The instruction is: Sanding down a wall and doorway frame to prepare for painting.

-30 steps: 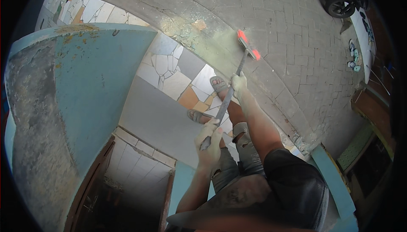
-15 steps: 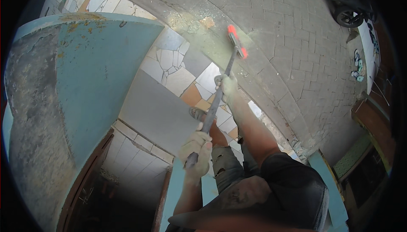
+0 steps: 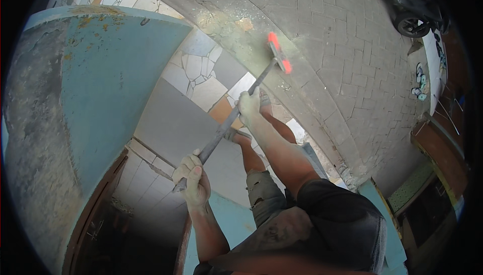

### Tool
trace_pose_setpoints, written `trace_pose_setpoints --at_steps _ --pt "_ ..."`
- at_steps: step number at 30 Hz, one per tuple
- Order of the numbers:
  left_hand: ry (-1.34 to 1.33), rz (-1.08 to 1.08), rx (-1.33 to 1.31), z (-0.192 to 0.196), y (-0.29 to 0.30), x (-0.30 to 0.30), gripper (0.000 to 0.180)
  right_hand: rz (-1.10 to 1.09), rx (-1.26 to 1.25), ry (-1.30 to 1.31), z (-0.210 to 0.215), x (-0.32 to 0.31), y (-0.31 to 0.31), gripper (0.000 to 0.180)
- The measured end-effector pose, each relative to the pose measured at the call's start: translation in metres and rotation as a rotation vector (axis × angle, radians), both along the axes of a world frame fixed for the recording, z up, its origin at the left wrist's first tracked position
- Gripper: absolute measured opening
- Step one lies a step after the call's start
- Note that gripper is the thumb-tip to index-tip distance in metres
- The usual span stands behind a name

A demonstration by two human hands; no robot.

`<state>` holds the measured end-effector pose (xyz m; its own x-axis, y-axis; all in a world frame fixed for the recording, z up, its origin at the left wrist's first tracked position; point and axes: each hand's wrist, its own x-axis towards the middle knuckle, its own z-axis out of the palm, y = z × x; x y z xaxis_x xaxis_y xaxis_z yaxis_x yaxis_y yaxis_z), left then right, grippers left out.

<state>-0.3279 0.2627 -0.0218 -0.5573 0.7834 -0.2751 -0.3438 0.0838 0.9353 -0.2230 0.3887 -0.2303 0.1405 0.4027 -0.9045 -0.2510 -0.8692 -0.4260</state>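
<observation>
My left hand (image 3: 192,178) is closed round the rear end of a broom's grey handle (image 3: 219,133). Farther up the same handle, my right hand (image 3: 249,106) grips it with the fingers wrapped round. Both hands look whitish, as if dusty or gloved. The broom head (image 3: 278,54), with red-orange bristles, lies against the dusty concrete strip (image 3: 251,49) beyond the tiled step. The handle slants from lower left to upper right.
Below the hands my feet stand on a broken-tile floor (image 3: 209,94). A teal wall (image 3: 115,79) rises at left, above a dark doorway (image 3: 136,235). Grey paving (image 3: 337,38) stretches right, with a wheel (image 3: 412,23) and flip-flops (image 3: 418,91) near its far edge.
Both hands have shifted left with the handle, which now slants more. The broom head has moved only slightly. My other foot has come into view beside the right hand.
</observation>
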Motion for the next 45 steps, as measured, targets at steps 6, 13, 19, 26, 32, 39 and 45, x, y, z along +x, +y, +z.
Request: trace_pose_setpoints --at_steps 6,13,19,26,32,39,45 --pt "0.076 -0.224 -0.143 -0.033 0.038 0.067 0.024 -0.159 -0.064 0.021 -0.052 0.079 0.021 0.047" --pt "0.269 -0.151 0.007 -0.005 0.012 0.019 0.028 0.039 -0.049 0.18 -0.033 -0.009 -0.009 0.018" --pt "0.03 -0.188 0.056 0.002 0.024 0.019 0.026 -0.186 0.02 0.032 0.003 0.059 -0.008 0.036" --pt "-0.125 -0.138 -0.319 -0.068 0.063 0.096 0.018 0.077 -0.13 -0.091 -0.099 0.116 0.054 0.025" --pt "0.157 0.131 -0.088 -0.033 0.028 0.01 0.023 0.213 -0.061 0.036 -0.049 -0.039 0.041 0.053" --pt "0.365 -0.106 -0.023 0.096 -0.006 -0.003 0.029 -0.039 0.018 0.27 0.055 -0.035 -0.034 0.065" --pt "0.513 0.115 -0.081 0.092 -0.117 -0.033 0.067 0.36 0.106 0.36 0.122 -0.036 -0.064 0.032"
